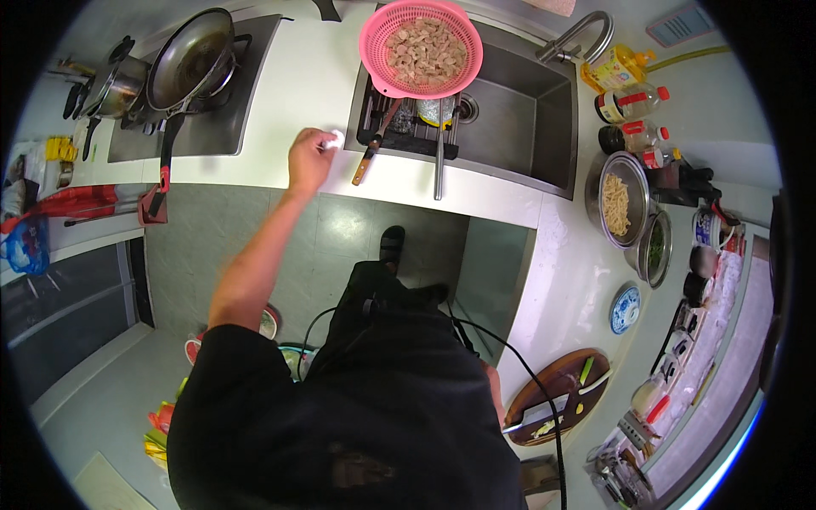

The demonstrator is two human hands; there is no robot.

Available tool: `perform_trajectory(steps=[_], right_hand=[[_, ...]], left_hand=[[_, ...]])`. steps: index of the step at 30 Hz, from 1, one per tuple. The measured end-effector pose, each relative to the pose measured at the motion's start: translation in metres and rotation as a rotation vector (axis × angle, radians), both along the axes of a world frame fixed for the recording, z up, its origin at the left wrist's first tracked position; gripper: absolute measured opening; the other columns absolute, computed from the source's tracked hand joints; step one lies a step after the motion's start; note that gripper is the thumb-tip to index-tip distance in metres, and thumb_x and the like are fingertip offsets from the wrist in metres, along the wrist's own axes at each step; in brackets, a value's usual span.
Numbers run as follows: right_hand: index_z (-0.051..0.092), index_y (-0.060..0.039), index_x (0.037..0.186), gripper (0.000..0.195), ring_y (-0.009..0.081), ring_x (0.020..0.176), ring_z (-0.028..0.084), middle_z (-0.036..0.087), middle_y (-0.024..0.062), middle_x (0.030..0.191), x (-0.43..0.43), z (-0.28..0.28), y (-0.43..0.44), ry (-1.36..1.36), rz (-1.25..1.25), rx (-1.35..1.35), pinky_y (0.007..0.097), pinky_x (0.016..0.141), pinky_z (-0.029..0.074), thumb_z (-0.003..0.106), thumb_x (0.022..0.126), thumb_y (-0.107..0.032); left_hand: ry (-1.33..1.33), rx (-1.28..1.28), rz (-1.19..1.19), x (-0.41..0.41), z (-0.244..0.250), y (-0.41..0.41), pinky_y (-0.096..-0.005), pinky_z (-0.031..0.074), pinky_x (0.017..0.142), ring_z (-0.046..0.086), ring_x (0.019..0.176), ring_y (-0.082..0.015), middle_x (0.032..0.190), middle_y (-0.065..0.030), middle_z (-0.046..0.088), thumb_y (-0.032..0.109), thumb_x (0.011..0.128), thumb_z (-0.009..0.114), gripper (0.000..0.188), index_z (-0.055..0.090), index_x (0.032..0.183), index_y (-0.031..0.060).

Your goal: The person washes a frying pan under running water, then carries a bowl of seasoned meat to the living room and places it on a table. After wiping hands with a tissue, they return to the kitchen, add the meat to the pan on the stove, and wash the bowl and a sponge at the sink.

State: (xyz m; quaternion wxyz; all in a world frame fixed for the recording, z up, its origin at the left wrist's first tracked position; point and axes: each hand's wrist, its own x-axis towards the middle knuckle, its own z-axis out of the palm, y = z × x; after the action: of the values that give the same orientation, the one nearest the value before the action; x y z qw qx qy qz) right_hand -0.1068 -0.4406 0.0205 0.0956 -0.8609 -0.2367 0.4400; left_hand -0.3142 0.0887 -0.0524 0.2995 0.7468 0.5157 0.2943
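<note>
My left hand [308,158] is over the white counter [280,108], pinching a small crumpled white wad [335,139], perhaps tissue or cloth. Right of it, two utensils lean across the sink edge: one with a wooden handle [361,171], one with a metal handle [439,169]. A pink plastic colander [475,57] of sliced, pale meat [426,52] sits on a black rack [408,148] over the stainless sink [510,111]. Only a strip of my right arm [495,392] shows beside my body; the right hand is out of view.
A wok [191,60] and a lidded pot [124,86] stand on the stove [220,134]. Along the right counter are bottles [631,102], a bowl of pale strips [591,191], a bowl of greens [666,248], and a cutting board [529,408] with a cleaver [545,408].
</note>
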Motion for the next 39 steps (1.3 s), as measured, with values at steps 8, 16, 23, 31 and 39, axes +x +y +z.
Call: perform_trajectory(steps=[8,16,23,31,39], right_hand=[[0.05,-0.0096,0.132,0.043,0.0253,0.116,0.054,0.06,0.0147,0.12,0.025,0.009,0.05,0.256,-0.015,-0.225,0.0334,0.098,0.038,0.054,0.092,-0.022],[0.06,-0.0043,0.112,0.034,0.0347,0.101,0.06,0.064,0.0207,0.103,0.026,0.002,0.05,0.1,-0.001,-0.064,0.0401,0.085,0.045,0.056,0.086,-0.027],[0.063,-0.0034,0.1,0.031,0.042,0.098,0.061,0.064,0.0263,0.094,0.007,0.007,0.037,-0.083,-0.03,0.091,0.0421,0.077,0.047,0.054,0.085,-0.029],[0.063,-0.0048,0.107,0.033,0.0408,0.096,0.062,0.066,0.0245,0.095,0.03,0.009,0.048,0.011,0.027,0.031,0.0429,0.08,0.047,0.054,0.086,-0.029],[0.064,-0.0021,0.109,0.04,0.0411,0.1,0.062,0.065,0.0252,0.101,0.079,0.001,0.075,0.014,0.305,0.001,0.0432,0.082,0.048,0.054,0.086,-0.033]], left_hand=[[-0.014,0.097,-0.303,0.062,-0.013,-0.115,-0.0375,0.051,0.073,0.06,0.082,-0.0327,0.094,-0.0134,0.057,-0.004,0.072,0.066,0.021,0.066,0.092,0.0019],[0.047,0.133,-0.25,0.084,-0.037,-0.097,-0.0387,0.051,0.072,0.061,0.082,-0.0322,0.085,-0.0152,0.059,-0.006,0.07,0.057,0.02,0.067,0.085,0.0017],[0.16,0.088,-0.207,0.123,-0.025,-0.076,-0.0439,0.048,0.076,0.056,0.085,-0.0362,0.091,-0.0187,0.053,-0.005,0.072,0.053,0.011,0.057,0.081,-0.0003],[0.249,0.132,0.18,0.059,0.037,-0.059,-0.0448,0.049,0.08,0.058,0.094,-0.037,0.102,-0.0172,0.056,0.02,0.076,0.072,0.036,0.059,0.106,0.006],[0.424,-0.225,-0.039,0.045,-0.004,-0.045,-0.0456,0.051,0.075,0.064,0.083,-0.0365,0.086,-0.0191,0.066,0.032,0.083,0.06,0.031,0.059,0.087,0.0016]])
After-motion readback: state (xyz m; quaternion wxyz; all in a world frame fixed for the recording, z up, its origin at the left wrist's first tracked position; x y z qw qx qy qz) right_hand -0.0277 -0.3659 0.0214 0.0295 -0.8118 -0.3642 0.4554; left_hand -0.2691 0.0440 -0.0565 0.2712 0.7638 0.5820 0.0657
